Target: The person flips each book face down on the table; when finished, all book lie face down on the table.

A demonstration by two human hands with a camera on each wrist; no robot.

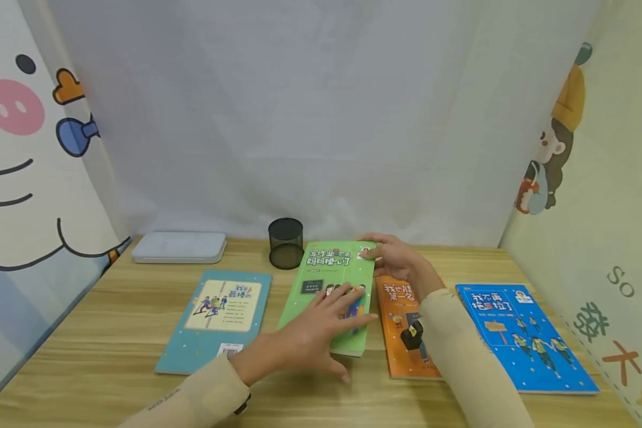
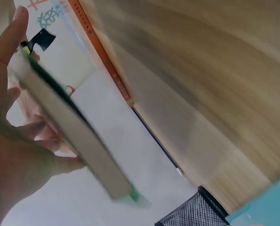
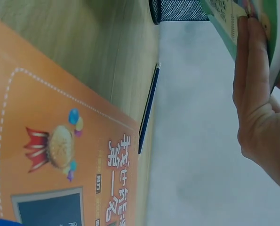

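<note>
A green book (image 1: 329, 279) lies tilted in the middle of the wooden table (image 1: 112, 309), its near end raised. My left hand (image 1: 321, 333) holds that near end, fingers spread on the cover and thumb at the edge. In the left wrist view the book's page edge (image 2: 69, 132) runs across my left hand (image 2: 17, 160). My right hand (image 1: 401, 261) pinches the far right corner. The right wrist view shows the fingers of my right hand (image 3: 257, 108) pressed flat along the green book (image 3: 267, 19).
Three other books lie flat: teal (image 1: 219, 315) on the left, orange (image 1: 401, 333) under my right forearm, blue (image 1: 519, 333) at the right. A black mesh cup (image 1: 286, 242) and a flat white box (image 1: 179, 246) stand at the back. Fabric walls close in three sides.
</note>
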